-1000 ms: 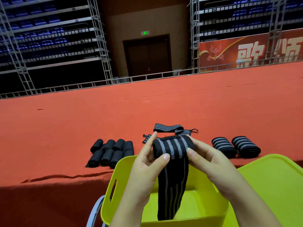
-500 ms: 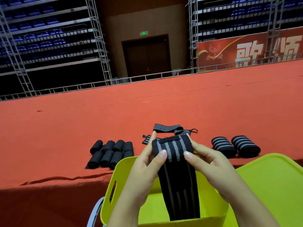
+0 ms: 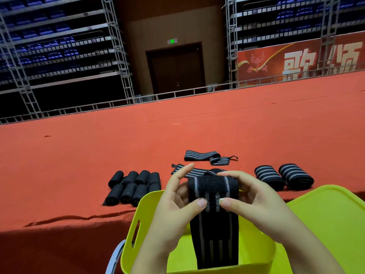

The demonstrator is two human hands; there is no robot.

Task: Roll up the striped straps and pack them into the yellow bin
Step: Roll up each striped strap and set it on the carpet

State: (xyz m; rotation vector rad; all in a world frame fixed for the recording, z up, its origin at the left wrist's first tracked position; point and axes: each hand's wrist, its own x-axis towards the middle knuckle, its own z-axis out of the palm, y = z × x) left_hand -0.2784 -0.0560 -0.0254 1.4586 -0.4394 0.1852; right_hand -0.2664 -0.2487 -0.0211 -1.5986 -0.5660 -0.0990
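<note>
Beyond your hands the red carpeted platform spreads wide, and directly beneath them sits the yellow bin, its handle slot on the wall to the left of your left wrist. A yellow lid lies just right of your right forearm.

Your left hand and right hand both grip the half-rolled striped strap over the bin. Each thumb presses the near face of the roll, thumb tips almost meeting at its middle, while the curled fingers wrap over its top and ends. Your left index finger sticks up straight, clear of the fabric. The strap's loose tail hangs from the roll down into the bin.

Left of your left hand, a cluster of dark rolled straps lies on the carpet, packed side by side. Right of your right hand, two rolled striped straps rest touching each other. Just past your fingertips an unrolled strap lies flat, partly hidden by your hands, and further out another loose strap lies folded over itself.
</note>
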